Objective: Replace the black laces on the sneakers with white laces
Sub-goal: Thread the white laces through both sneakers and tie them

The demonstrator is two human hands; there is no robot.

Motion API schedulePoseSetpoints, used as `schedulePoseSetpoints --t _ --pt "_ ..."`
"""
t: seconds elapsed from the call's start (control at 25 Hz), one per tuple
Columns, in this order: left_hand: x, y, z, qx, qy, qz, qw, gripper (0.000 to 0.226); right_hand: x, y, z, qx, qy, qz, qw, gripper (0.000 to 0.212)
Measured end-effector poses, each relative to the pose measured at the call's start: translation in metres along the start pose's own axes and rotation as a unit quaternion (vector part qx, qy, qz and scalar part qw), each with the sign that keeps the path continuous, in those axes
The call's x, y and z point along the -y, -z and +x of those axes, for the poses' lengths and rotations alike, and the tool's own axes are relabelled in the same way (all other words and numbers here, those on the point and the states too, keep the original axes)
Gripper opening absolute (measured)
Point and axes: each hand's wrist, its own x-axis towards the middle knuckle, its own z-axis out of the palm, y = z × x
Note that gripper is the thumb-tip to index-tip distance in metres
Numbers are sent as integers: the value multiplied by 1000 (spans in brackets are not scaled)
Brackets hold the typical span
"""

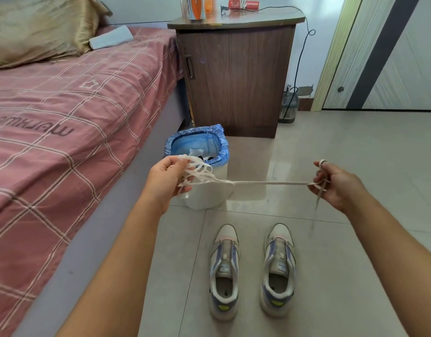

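Two white and blue sneakers, the left sneaker [224, 271] and the right sneaker [279, 268], stand side by side on the floor tiles with no laces in their eyelets. Above them my left hand [169, 177] grips a bundle of looped white laces [197, 172]. One white strand [270, 183] runs taut from the bundle across to my right hand [336, 184], which pinches it; its loose end hangs down below that hand. Something black lies inside the bin, too small to identify.
A white waste bin [204, 198] with a blue liner stands just behind my left hand. A bed with a pink checked sheet [63, 117] fills the left side. A brown bedside cabinet [236, 76] is behind the bin, a door [389, 57] at the far right.
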Motion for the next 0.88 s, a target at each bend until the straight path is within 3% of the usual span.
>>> schedulePoseSetpoints --t 0.28,0.36,0.52,0.68,0.72,0.8,0.88 --pt "8 1 11 -43 28 -7 999 14 30 45 14 -92 39 0 995 17" --pt "7 3 14 -47 36 -63 996 15 35 60 17 -121 35 0 992 23" --pt "7 9 21 -85 80 -195 974 14 39 92 20 -125 -20 120 985 31" --pt "16 13 23 -97 76 -138 983 15 31 104 20 -114 -54 120 985 31" --pt "17 13 22 -99 67 -121 986 16 29 104 18 -104 -64 73 990 31" --pt "14 9 16 -70 28 -45 996 17 24 98 13 -70 -74 -180 978 29" --pt "7 -4 4 15 -30 91 995 19 19 74 4 4 -57 -484 873 32"
